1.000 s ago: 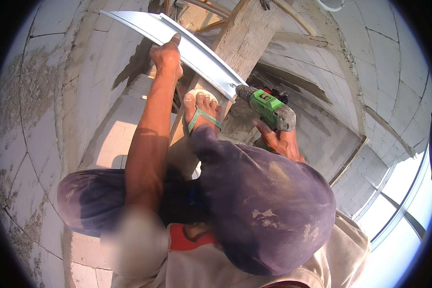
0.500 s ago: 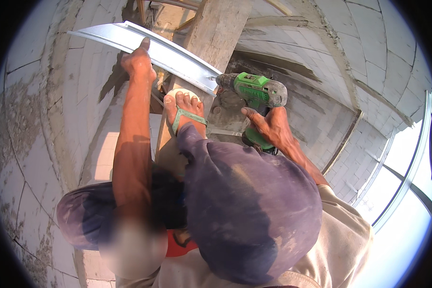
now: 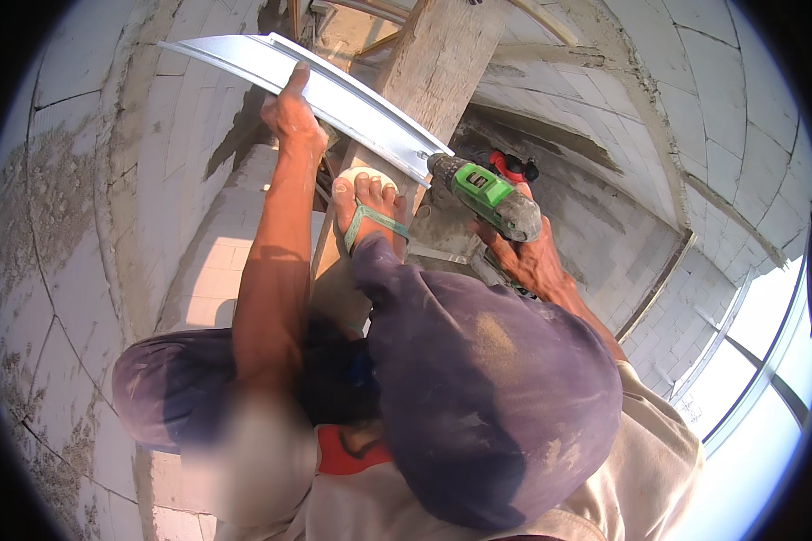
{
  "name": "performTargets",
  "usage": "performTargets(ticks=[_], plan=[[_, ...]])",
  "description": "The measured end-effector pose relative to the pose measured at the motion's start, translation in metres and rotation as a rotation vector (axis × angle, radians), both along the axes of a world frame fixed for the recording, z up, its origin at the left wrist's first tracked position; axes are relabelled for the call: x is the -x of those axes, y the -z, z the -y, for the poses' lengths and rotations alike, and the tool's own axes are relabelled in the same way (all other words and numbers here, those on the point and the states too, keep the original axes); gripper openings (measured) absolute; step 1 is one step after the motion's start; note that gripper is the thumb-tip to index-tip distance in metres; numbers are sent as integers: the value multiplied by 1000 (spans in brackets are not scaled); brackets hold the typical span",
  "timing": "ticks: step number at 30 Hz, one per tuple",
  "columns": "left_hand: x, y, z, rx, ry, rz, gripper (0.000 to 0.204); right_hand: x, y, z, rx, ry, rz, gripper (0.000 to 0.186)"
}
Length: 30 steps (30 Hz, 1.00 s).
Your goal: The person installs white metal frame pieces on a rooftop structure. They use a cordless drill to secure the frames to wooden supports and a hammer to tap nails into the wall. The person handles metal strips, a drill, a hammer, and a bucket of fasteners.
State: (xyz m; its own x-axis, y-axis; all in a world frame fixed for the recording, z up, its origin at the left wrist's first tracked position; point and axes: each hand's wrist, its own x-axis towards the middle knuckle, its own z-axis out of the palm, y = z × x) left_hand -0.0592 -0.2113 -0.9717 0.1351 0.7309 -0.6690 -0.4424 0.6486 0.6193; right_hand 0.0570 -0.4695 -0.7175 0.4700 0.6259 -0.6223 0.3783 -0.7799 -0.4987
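While a wall of pale blocks is standing on your left, a rough wooden plank is running away from you. A shiny metal strip is lying across the plank. Your green drill is pointing at the strip's right end. Your foot, in a green-strapped sandal, is resting on the plank, just beside the strip. Your left hand is pinching the strip, thumb on top. Your right hand is gripping the drill. The thin bit is poking over the strip.
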Motion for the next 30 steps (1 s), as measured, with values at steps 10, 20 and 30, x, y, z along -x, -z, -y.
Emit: performTargets(ticks=[10,20,30], plan=[[7,-5,-3,106,250,482,73,-5,6,-11,118,-138,-105,40],[-3,-4,0,125,180,394,56,-3,14,-12,59,-206,-67,40],[-3,1,0,130,187,422,58,-4,15,-16,85,-133,-72,39]])
